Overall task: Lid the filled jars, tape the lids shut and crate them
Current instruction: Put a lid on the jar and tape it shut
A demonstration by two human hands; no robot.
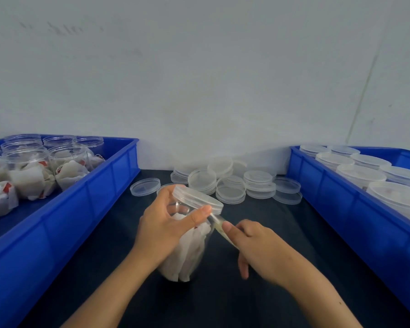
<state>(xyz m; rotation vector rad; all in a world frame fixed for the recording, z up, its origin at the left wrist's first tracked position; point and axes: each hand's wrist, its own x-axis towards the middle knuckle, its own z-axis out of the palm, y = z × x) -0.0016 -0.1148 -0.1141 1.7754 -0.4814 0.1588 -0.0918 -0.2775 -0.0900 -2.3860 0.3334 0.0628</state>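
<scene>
Left fingers [200, 213]: curled round the clear plastic jar of white sachets [187, 252], thumb pressed under its clear round lid [198, 200].
Right fingers [227, 226]: a strip of clear tape [219, 224] is pinched, drawn taut from the lid rim.
Left hand [161, 229]: forearm angled in from below.
Right hand [258, 247]: knuckles up, beside the jar.
Jar: held tilted on the dark counter [258, 292], between two blue plastic crates [88, 200].

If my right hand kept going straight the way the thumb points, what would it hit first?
Probably the lidded jar: the right hand pinches a strip of clear tape and its thumb aims up-left at the jar's shoulder just under the lid, near the left hand. Depth is unclear.
</scene>
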